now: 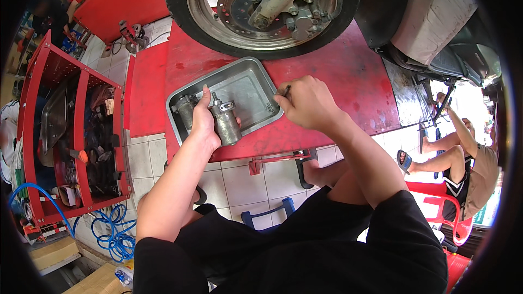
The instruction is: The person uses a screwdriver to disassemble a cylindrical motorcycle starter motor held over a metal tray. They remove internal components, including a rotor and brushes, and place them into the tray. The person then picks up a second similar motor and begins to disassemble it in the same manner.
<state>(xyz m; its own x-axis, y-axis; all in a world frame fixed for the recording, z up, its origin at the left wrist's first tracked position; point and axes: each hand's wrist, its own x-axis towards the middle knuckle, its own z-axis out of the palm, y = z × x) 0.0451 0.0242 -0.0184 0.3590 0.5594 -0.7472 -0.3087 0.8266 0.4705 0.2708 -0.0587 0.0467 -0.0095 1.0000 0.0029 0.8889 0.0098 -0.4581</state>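
My left hand point(204, 123) is closed around a worn grey metal cylinder, which looks like a starter motor point(227, 126), with a short shaft and a mounting ear at its upper end. It is held over the near edge of a shallow metal tray point(263, 69). A second, similar motor point(185, 110) lies at the tray's left side, partly hidden by my left hand. At the tray's right rim, my right hand point(311, 103) is closed, pinching a small dark piece point(286, 91) whose kind I cannot make out. Small metal parts point(269, 107) lie in the tray's right corner.
The tray rests on a red lift platform point(348, 81), just before a motorcycle wheel point(250, 49) with a brake disc. A red tool cart point(81, 125) stands left, above a coiled blue hose point(114, 234). A blue stool point(267, 215) is below me. Another person point(479, 179) sits at right.
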